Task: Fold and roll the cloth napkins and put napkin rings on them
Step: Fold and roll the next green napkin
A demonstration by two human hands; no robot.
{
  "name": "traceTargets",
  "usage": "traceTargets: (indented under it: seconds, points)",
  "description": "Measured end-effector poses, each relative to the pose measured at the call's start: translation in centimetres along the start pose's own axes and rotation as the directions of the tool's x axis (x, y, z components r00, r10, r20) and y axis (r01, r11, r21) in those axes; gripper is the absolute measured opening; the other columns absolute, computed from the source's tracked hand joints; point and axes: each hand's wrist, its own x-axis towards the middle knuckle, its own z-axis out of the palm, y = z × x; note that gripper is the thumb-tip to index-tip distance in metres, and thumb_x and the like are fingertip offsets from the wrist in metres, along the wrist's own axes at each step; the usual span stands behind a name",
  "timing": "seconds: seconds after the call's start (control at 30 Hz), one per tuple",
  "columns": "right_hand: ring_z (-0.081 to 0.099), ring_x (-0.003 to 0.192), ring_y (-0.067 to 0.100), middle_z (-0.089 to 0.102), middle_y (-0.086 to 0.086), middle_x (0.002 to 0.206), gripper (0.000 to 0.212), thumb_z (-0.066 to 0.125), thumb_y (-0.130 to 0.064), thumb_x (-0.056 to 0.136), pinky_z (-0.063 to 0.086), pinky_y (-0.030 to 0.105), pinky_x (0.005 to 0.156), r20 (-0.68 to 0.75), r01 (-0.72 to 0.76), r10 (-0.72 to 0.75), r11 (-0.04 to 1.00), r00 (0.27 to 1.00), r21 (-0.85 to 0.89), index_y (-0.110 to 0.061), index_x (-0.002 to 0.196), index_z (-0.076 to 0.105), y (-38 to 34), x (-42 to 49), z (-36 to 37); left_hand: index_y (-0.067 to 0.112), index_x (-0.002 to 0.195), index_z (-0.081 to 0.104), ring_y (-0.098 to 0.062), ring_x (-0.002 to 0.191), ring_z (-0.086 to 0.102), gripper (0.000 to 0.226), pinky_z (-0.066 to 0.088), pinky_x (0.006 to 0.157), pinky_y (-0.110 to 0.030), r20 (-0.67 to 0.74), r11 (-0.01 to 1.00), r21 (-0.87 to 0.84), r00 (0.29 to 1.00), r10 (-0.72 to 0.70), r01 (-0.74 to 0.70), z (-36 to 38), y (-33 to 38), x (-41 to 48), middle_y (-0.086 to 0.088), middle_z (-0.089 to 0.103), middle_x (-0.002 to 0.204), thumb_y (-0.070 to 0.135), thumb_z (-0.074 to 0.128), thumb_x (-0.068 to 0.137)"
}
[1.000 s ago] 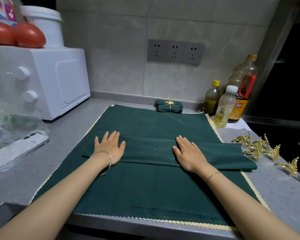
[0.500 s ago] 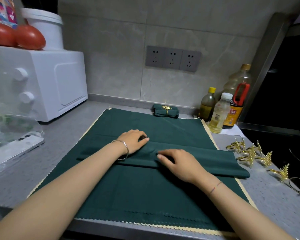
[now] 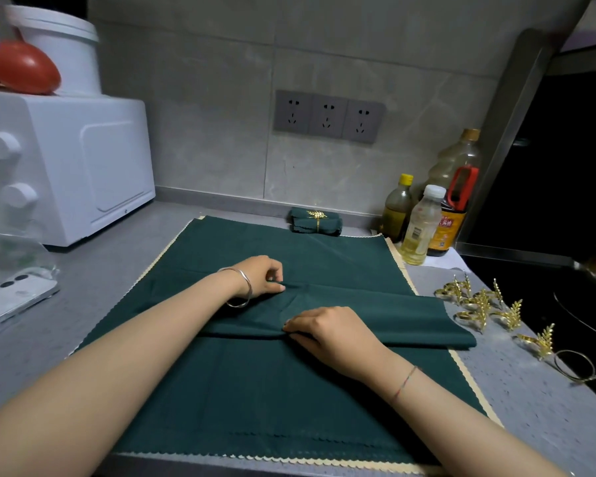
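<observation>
A dark green napkin folded into a long strip (image 3: 386, 318) lies across a stack of flat green napkins (image 3: 255, 390) on the counter. My left hand (image 3: 264, 275) pinches the strip's far edge near its middle. My right hand (image 3: 331, 333) pinches the near edge, a little to the right. A finished rolled napkin with a gold leaf ring (image 3: 316, 220) sits at the back by the wall. Several gold leaf napkin rings (image 3: 479, 304) lie on the counter to the right of the cloths.
A white oven (image 3: 66, 163) stands at the left with tomatoes (image 3: 23, 67) and a white bucket (image 3: 61, 46) on top. A phone (image 3: 11, 297) lies at the left. Bottles (image 3: 424, 222) stand at the back right, a black stove (image 3: 565, 287) at the right edge.
Both hands moved from lying flat and apart on the strip to its middle. Their fingers curled and now pinch the strip's far and near edges.
</observation>
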Motion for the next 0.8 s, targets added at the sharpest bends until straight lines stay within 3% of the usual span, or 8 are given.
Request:
traceTargets:
  seconds: [0.1, 0.17, 0.3, 0.4, 0.5, 0.6, 0.7, 0.8]
  points:
    - [0.067, 0.076, 0.021, 0.071, -0.003, 0.086, 0.038, 0.036, -0.032, 0.088, 0.052, 0.030, 0.058, -0.038, 0.031, -0.031, 0.999, 0.999, -0.008, -0.019, 0.093, 0.071, 0.6, -0.5, -0.6, 0.023, 0.070, 0.051, -0.014, 0.079, 0.051, 0.022, 0.038, 0.067, -0.021, -0.012, 1.000, 0.008, 1.000, -0.006, 0.006, -0.3, -0.7, -1.0, 0.008, 0.053, 0.076, 0.024, 0.066, 0.086]
    - [0.065, 0.069, 0.016, 0.069, -0.007, 0.079, 0.031, 0.041, -0.029, 0.086, 0.048, 0.023, 0.052, -0.080, 0.032, -0.036, 0.998, 0.996, -0.049, -0.021, 0.088, 0.071, 1.6, -1.5, -1.1, 0.027, 0.068, 0.049, -0.011, 0.072, 0.052, 0.025, 0.038, 0.062, -0.016, 0.003, 1.000, -0.006, 1.000, -0.020, 0.020, -0.6, -0.9, -2.0, 0.012, 0.055, 0.070, 0.024, 0.068, 0.084]
    - [0.068, 0.073, 0.011, 0.071, -0.010, 0.083, 0.016, 0.058, -0.022, 0.082, 0.050, 0.019, 0.054, -0.121, -0.048, 0.038, 0.996, 0.992, -0.079, -0.023, 0.088, 0.072, 4.8, -3.8, -2.2, 0.020, 0.082, 0.052, 0.004, 0.050, 0.047, 0.023, 0.035, 0.055, -0.013, 0.051, 0.986, -0.165, 0.999, 0.012, -0.003, 0.0, 0.3, -4.1, 0.012, 0.064, 0.069, 0.024, 0.074, 0.079]
    - [0.070, 0.080, 0.008, 0.074, -0.010, 0.090, 0.014, 0.065, -0.022, 0.076, 0.054, 0.018, 0.059, -0.148, -0.090, 0.076, 0.992, 0.986, -0.086, -0.022, 0.086, 0.075, 6.2, -5.2, -2.9, 0.018, 0.095, 0.048, -0.003, 0.056, 0.045, 0.033, 0.037, 0.060, -0.019, 0.036, 0.978, -0.202, 0.997, 0.066, -0.058, 1.3, 1.8, -5.0, 0.012, 0.065, 0.070, 0.026, 0.075, 0.078]
    - [0.071, 0.087, 0.012, 0.074, -0.005, 0.099, 0.019, 0.068, -0.020, 0.077, 0.058, 0.023, 0.067, -0.107, 0.003, -0.018, 0.990, 0.994, -0.143, -0.019, 0.094, 0.075, 6.2, -6.3, -2.9, 0.018, 0.107, 0.046, -0.004, 0.062, 0.047, 0.040, 0.038, 0.063, -0.020, 0.005, 0.989, -0.127, 0.998, 0.070, -0.069, 1.8, 2.5, -5.4, 0.011, 0.063, 0.076, 0.030, 0.072, 0.080]
    - [0.069, 0.096, 0.016, 0.072, -0.003, 0.106, 0.025, 0.055, -0.023, 0.088, 0.057, 0.026, 0.078, -0.067, 0.168, -0.186, 0.963, 0.980, -0.210, -0.016, 0.105, 0.073, 4.9, -7.1, -3.2, 0.024, 0.133, 0.038, -0.010, 0.094, 0.049, 0.056, 0.044, 0.087, -0.029, 0.009, 0.995, 0.046, 0.996, 0.086, -0.086, 1.9, 2.6, -5.7, 0.004, 0.055, 0.107, 0.040, 0.064, 0.085]
    - [0.066, 0.103, 0.016, 0.070, -0.002, 0.113, 0.031, 0.047, -0.023, 0.092, 0.055, 0.026, 0.084, -0.022, 0.305, -0.316, 0.930, 0.948, -0.206, -0.014, 0.111, 0.070, 3.4, -8.1, -3.5, 0.036, 0.147, 0.022, -0.020, 0.138, 0.023, 0.058, 0.019, 0.115, -0.035, 0.031, 0.968, 0.166, 0.982, 0.184, -0.187, 2.7, 3.5, -5.9, 0.001, 0.027, 0.150, 0.041, 0.046, 0.095]
    - [0.065, 0.106, 0.016, 0.069, -0.002, 0.115, 0.031, 0.047, -0.026, 0.095, 0.054, 0.027, 0.086, -0.026, 0.338, -0.345, 0.929, 0.938, -0.148, -0.015, 0.112, 0.070, 2.3, -9.1, -3.7, 0.043, 0.146, 0.015, -0.017, 0.146, 0.000, 0.046, -0.004, 0.117, -0.034, 0.159, 0.939, 0.216, 0.958, 0.237, -0.268, 3.6, 5.5, -6.0, 0.005, 0.008, 0.159, 0.038, 0.026, 0.102]
